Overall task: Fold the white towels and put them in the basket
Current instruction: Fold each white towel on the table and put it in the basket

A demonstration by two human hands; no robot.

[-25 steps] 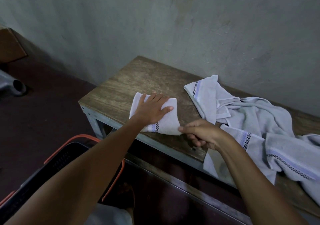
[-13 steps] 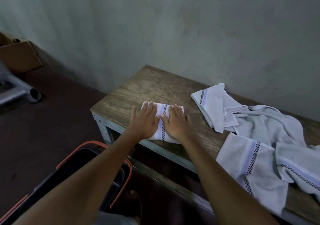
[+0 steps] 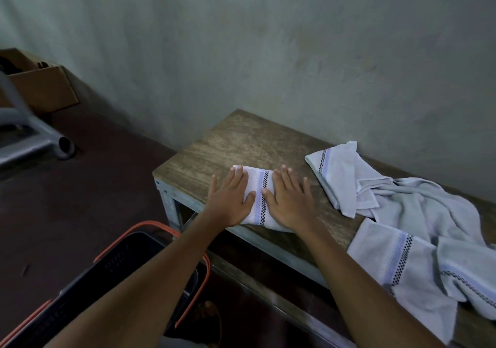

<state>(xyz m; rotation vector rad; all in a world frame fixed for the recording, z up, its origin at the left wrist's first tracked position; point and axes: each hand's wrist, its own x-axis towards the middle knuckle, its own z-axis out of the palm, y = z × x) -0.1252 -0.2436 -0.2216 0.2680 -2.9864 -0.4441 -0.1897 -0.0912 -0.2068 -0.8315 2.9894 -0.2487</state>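
Observation:
A small folded white towel [image 3: 259, 194] with a blue and black checked stripe lies near the front left corner of the wooden bench [image 3: 249, 143]. My left hand [image 3: 230, 200] presses flat on its left half and my right hand [image 3: 290, 199] presses flat on its right half, fingers straight. A heap of unfolded white towels [image 3: 418, 221] spreads over the bench's right side, one hanging over the front edge. The dark basket with an orange rim [image 3: 112, 267] stands on the floor below my left forearm.
A grey wall runs directly behind the bench. On the dark red floor at the left stand a cardboard box [image 3: 43, 87] and a grey metal tube frame [image 3: 35, 138].
My right hand folded the towel's right part over to the left, then laid flat beside my left hand. Both hands now press apart on the smaller folded towel.

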